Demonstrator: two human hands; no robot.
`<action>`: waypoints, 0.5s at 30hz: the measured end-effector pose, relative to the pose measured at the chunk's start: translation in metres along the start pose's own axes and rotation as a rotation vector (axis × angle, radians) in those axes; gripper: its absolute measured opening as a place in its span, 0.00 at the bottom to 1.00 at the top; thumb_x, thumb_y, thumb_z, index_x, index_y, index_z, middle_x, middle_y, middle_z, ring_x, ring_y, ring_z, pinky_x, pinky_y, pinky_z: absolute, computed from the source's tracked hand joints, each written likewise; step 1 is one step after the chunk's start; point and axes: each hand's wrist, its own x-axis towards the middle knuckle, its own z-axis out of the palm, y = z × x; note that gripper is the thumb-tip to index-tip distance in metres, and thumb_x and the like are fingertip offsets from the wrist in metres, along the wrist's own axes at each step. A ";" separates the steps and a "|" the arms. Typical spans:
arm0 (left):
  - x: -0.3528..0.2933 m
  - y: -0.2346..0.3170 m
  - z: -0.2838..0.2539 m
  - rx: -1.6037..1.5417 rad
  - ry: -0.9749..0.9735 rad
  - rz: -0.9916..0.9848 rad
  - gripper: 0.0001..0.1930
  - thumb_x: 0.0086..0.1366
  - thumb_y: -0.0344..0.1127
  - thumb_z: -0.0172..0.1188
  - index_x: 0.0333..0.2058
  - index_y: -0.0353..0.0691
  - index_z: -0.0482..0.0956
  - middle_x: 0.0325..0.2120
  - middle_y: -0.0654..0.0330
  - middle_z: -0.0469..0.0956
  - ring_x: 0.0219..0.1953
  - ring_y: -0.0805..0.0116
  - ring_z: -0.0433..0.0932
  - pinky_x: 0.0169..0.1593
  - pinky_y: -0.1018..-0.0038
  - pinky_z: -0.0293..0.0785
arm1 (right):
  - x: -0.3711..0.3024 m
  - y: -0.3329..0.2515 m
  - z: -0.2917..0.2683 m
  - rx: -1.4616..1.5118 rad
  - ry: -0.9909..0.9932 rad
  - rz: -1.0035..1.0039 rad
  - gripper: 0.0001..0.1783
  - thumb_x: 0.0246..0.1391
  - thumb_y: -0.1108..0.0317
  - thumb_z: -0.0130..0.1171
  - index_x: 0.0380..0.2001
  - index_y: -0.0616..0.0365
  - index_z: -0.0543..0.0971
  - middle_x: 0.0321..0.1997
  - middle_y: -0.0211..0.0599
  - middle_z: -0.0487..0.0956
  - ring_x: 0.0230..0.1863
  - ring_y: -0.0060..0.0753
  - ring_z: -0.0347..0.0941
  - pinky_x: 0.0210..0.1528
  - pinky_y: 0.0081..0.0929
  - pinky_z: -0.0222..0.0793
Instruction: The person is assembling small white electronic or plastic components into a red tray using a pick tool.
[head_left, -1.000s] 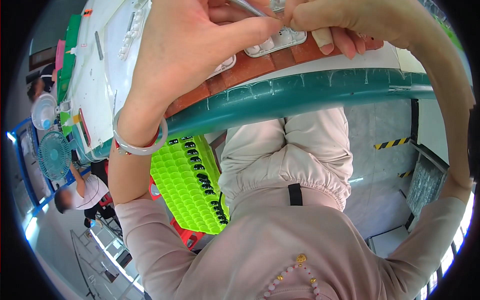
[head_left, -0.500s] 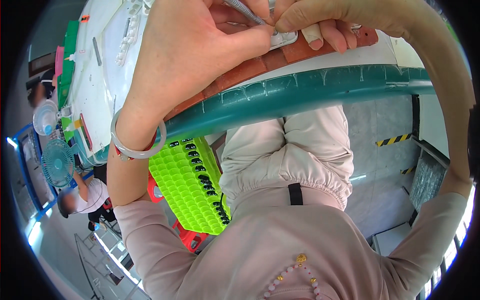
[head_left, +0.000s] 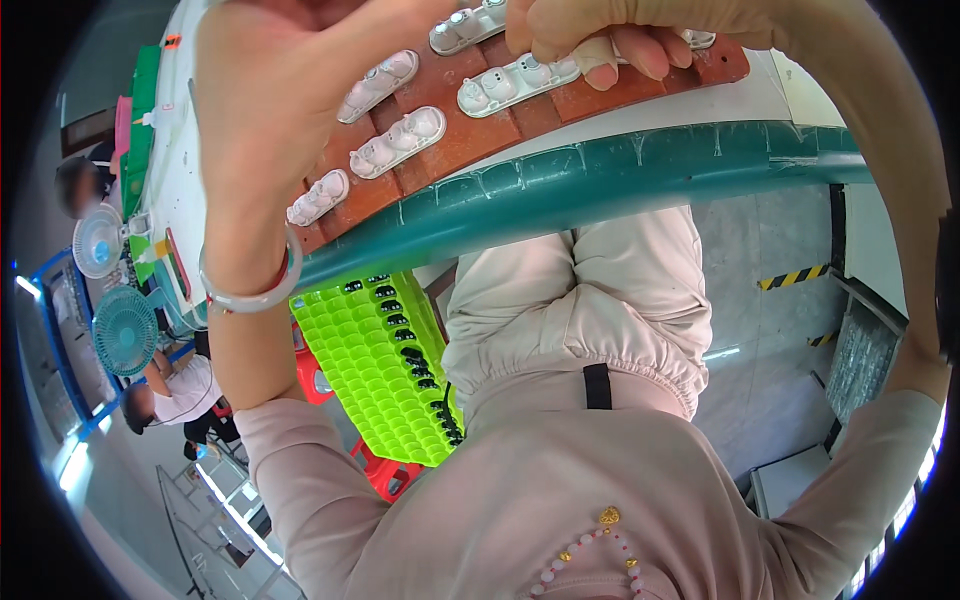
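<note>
A reddish-brown wooden board lies along the table edge, bearing several small white sandal-shaped pieces with raised, rounded figures. My right hand is closed, its curled fingers resting over the right end of one white sandal-shaped piece; one fingertip is wrapped in pale tape. Left of it are another white piece and a small one. My left hand is raised at the upper left. One of its digits stretches right above the pieces, while the others look curled; their tips and anything they hold are cut off by the upper edge.
A green rounded edge borders the white table. Below it stands a lime-green tray with rows of cups and small black parts, beside a red stool. Fans and other people are at the left.
My left hand has moved left and up, away from my right hand, and the metal threaded rod it held is out of sight. The board's pieces have come into view.
</note>
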 end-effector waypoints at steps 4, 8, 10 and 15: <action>-0.002 0.005 0.010 0.019 -0.043 0.016 0.09 0.56 0.22 0.62 0.36 0.33 0.74 0.31 0.57 0.81 0.33 0.74 0.80 0.36 0.82 0.75 | 0.004 -0.033 -0.009 -0.093 -0.011 0.891 0.10 0.49 0.63 0.56 0.23 0.56 0.81 0.15 0.27 0.76 0.15 0.18 0.68 0.15 0.20 0.56; -0.013 -0.005 0.010 -0.013 -0.097 -0.101 0.10 0.55 0.21 0.63 0.36 0.33 0.74 0.31 0.57 0.81 0.32 0.75 0.80 0.34 0.83 0.75 | 0.012 -0.024 -0.005 0.031 -0.002 0.864 0.10 0.49 0.62 0.58 0.22 0.56 0.81 0.14 0.27 0.75 0.14 0.17 0.67 0.14 0.19 0.54; -0.013 -0.005 0.011 -0.043 -0.105 -0.100 0.11 0.55 0.20 0.63 0.36 0.33 0.74 0.31 0.57 0.81 0.32 0.75 0.79 0.34 0.83 0.74 | 0.012 -0.025 -0.004 0.027 -0.003 0.863 0.10 0.49 0.62 0.58 0.21 0.56 0.80 0.14 0.27 0.75 0.13 0.16 0.66 0.14 0.19 0.53; -0.005 0.018 0.021 -0.070 -0.119 -0.283 0.10 0.50 0.20 0.64 0.30 0.33 0.73 0.27 0.60 0.78 0.29 0.79 0.76 0.33 0.84 0.72 | 0.011 -0.025 -0.005 0.007 -0.018 0.878 0.10 0.48 0.61 0.59 0.20 0.55 0.80 0.13 0.27 0.74 0.12 0.17 0.65 0.13 0.19 0.53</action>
